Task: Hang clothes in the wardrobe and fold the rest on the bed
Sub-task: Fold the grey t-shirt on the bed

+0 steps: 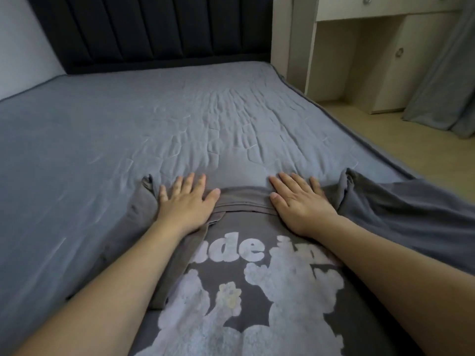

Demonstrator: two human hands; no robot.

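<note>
From the head camera, a grey T-shirt (pixel 246 291) lies spread on the near part of the bed (pixel 128 119), print side up, with white lettering and a pale cloud-like figure across its chest. Its collar (pixel 244 199) points away from the person, toward the dark padded headboard (pixel 154 29).

The left hand (pixel 185 204) lies flat on the shirt's shoulder just left of the collar, fingers straight and spread, thumb reaching to the collar's edge; it presses the cloth and grasps nothing. The right hand (pixel 298 201) lies the same way just right of the collar, palm down, fingers extended and slightly apart, thumb beside the collar band; it too holds nothing. The collar sits between the two thumbs.

Outward from the left hand, the shirt's left sleeve (pixel 147 199) is bunched and partly folded, its tip sticking up just beyond the little finger. Below that hand, a fold of the shirt's side runs along the forearm toward the person. Outward from the right hand, the right sleeve (pixel 385 209) rises in a loose hump and spreads toward the bed's edge.

Beyond both sets of fingertips the blue-grey sheet is wrinkled. Farther off to the right of the right hand stand a cream cabinet (pixel 359 60), a wooden floor (pixel 411 140) and a grey curtain (pixel 447 80).
</note>
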